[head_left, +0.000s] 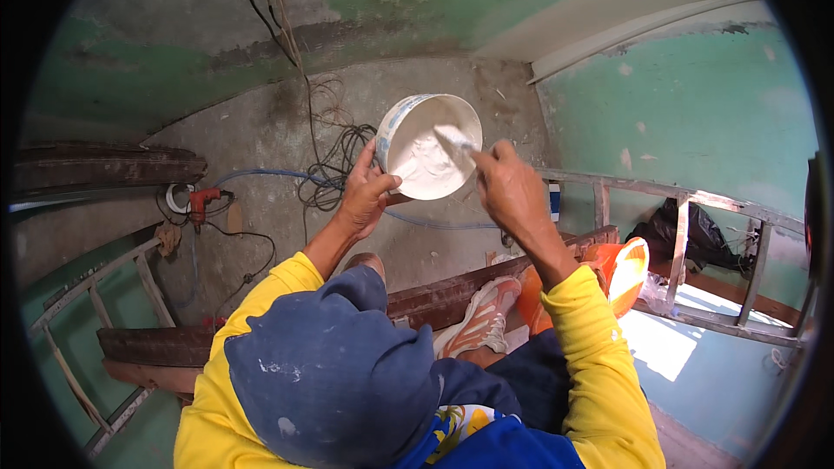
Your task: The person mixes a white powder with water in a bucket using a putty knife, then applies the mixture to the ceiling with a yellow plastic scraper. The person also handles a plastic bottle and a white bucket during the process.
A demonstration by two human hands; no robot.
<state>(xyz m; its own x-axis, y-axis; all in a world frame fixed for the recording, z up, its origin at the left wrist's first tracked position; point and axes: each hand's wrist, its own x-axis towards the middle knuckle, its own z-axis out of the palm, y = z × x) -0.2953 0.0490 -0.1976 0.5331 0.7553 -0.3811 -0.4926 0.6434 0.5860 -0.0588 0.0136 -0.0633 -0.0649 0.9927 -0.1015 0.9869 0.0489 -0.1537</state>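
Observation:
A round white tub [393, 132] with blue marks on its side is tilted toward me in the middle of the view. Soft white paste [426, 167] coats its inside and bottom. My left hand [360, 195] grips the tub at its left side, thumb toward the rim. Fingers closed, my right hand [511, 182] holds a putty knife [453, 135] by the handle. The blade is inside the tub, smeared with white, and its tip is hard to make out against the paste. Both arms wear yellow sleeves.
Below me lies a dark wooden beam [443, 295], beside my shoe [480, 317]. A bright orange container [627, 276] stands right. Ladder-like frames [680, 247] flank both sides. Black cable coils [334, 165], a blue hose [261, 172] and a red-orange power drill [202, 201] lie left.

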